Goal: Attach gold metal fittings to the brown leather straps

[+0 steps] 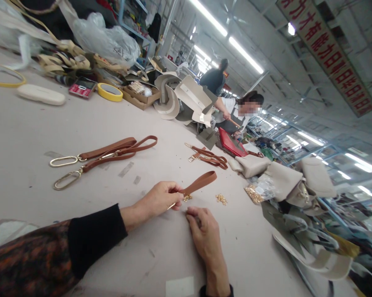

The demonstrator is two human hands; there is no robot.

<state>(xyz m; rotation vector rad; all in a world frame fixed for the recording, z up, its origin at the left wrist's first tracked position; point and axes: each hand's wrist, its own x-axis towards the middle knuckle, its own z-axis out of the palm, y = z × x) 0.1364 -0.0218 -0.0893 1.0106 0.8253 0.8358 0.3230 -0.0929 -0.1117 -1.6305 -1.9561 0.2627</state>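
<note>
Beyond the left hand point(161, 200)'s pinching fingers, the gripped brown strap point(203, 182) slants away rightward; right hand point(205, 231) beside, curled, hold unclear.

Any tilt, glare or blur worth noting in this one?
Head view: the scene tilts strongly, the banner slanting; ceiling lights blow out to white; shadows by the left hand and right hand are faint on the table; the loose gold pieces lack fine detail.

strap point(202, 182): end hidden by left hand point(164, 199) | right hand point(205, 232): contents unclear | banner point(331, 60): top cropped
</note>
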